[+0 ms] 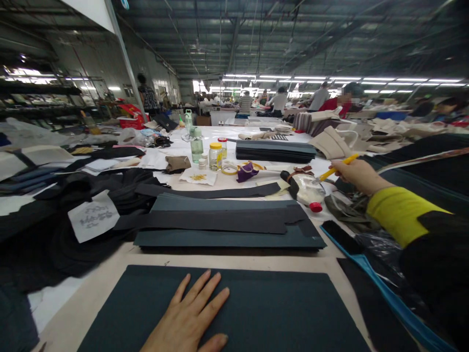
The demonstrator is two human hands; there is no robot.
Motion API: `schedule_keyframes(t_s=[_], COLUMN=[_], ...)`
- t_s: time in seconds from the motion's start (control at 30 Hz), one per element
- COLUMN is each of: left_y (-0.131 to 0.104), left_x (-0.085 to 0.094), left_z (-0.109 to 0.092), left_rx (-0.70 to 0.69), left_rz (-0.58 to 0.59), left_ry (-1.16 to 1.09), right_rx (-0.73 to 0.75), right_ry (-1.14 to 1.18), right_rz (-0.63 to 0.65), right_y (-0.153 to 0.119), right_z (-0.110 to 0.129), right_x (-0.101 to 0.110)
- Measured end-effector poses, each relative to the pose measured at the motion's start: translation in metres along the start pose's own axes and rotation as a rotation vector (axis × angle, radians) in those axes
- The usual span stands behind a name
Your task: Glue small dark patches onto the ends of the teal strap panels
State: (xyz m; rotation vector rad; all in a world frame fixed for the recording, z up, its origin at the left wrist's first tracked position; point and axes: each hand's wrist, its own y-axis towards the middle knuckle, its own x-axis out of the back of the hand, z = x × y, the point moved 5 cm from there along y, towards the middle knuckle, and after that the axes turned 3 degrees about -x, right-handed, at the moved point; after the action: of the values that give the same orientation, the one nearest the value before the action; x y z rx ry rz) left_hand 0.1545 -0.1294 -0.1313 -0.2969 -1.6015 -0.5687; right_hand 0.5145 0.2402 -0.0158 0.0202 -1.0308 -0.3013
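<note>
My left hand (188, 315) lies flat, fingers spread, on a dark green fabric panel (282, 308) at the front of the table. Out to the right, my right hand (357, 174) grips a yellow-handled brush (335, 169). Its lower end reaches a clear plastic bottle (306, 189) that lies on its side with a red cap and whitish contents. Whether the tip is inside the bottle, I cannot tell. Beyond my left hand is a stack of dark green panels (227, 240), with black fabric strips (216, 221) across its top.
Black cloth is heaped at left, with a handwritten paper (94, 216) on it. Jars, including a yellow-lidded jar (215, 156), a green bottle (197, 145) and another panel stack (274, 151) stand farther back. A blue-edged strip (388, 293) lies at right. Several people work in the background.
</note>
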Motion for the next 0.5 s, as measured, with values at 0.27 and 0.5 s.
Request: schedule_keyframes(t_s=[0.27,0.5], left_y=[0.001,0.002], left_x=[-0.003,-0.001], left_z=[0.0,0.0], left_rx=[0.021,0.034], left_rz=[0.047,0.066], left_ry=[-0.003,-0.04], right_rx=[-0.07,-0.042], right_ry=[-0.199,-0.35], right_rz=[-0.015,-0.026], right_y=[-0.006,-0.007], right_z=[0.014,0.026], right_x=[0.015,0.021])
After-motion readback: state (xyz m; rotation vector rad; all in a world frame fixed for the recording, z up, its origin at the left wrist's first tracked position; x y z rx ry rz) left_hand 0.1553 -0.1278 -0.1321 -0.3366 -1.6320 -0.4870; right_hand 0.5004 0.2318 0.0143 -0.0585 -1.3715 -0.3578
